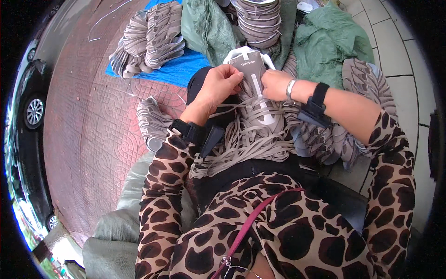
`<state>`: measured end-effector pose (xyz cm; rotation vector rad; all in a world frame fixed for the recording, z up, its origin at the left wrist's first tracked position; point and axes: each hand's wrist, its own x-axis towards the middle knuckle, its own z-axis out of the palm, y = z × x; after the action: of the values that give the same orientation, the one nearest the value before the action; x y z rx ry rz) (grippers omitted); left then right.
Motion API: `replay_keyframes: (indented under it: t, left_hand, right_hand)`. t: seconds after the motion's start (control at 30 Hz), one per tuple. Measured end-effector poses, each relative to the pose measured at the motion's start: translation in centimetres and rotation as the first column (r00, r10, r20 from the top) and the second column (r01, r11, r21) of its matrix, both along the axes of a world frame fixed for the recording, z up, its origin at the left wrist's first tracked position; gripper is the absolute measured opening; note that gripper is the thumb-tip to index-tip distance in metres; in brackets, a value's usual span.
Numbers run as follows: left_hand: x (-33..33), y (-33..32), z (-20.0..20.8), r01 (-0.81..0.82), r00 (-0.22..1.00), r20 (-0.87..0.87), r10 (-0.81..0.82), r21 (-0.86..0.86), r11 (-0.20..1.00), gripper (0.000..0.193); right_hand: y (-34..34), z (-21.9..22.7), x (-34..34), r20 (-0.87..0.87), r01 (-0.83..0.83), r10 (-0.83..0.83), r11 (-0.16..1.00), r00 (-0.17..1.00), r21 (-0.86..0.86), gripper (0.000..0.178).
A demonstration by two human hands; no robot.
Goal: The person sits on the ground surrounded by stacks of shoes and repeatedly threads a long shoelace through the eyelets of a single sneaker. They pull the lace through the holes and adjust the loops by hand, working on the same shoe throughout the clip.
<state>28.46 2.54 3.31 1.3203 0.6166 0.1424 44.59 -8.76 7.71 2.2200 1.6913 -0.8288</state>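
Note:
A grey-beige shoe upper (246,64) with a white-edged collar and a pale stripe down its tongue lies over my lap. Thumb and fingers of my left hand (218,84) are pinched together at the upper's left edge. My right hand (276,85) is closed against its right edge, knuckles up; its fingertips are hidden, and so is whatever they grip. Flat beige shoelaces (253,144) hang in a thick tangle below both hands, with a few strands crossing the lower part of the upper.
Stacked shoe uppers (160,35) lie on a blue sheet (167,69) at far left. Another stack (258,23) stands ahead, by green woven sacks (330,42). More uppers (367,88) lie at right, and a small bundle (153,120) at left. A dark car (28,139) is parked leftward.

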Motion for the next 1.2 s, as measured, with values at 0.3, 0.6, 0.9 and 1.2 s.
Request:
replay_keyframes:
  t: [0.3,0.6,0.9,1.2]
  left_hand:
    - [0.3,-0.1,-0.8,-0.039,0.978,0.207,0.001,0.180,0.983,0.011]
    - [0.9,5.3,5.9,-0.273,0.940,0.276,0.201,0.254,0.928,0.011]
    - [0.4,4.1,4.9,-0.393,0.915,0.360,0.182,0.691,0.607,0.015]
    - [0.6,10.0,7.2,-0.268,0.936,0.278,0.214,0.172,0.948,0.035]
  right_hand:
    - [5.6,4.2,2.1,-0.729,0.606,0.033,0.531,0.684,0.592,0.017]
    - [7.9,3.0,0.4,-0.973,0.597,-0.224,0.788,0.048,-0.152,0.016]
    - [7.0,1.6,1.7,-0.947,0.436,-0.234,0.845,-0.220,-0.310,0.014]
    - [19.1,5.7,8.1,-0.888,0.414,0.204,0.826,0.412,0.382,0.026]
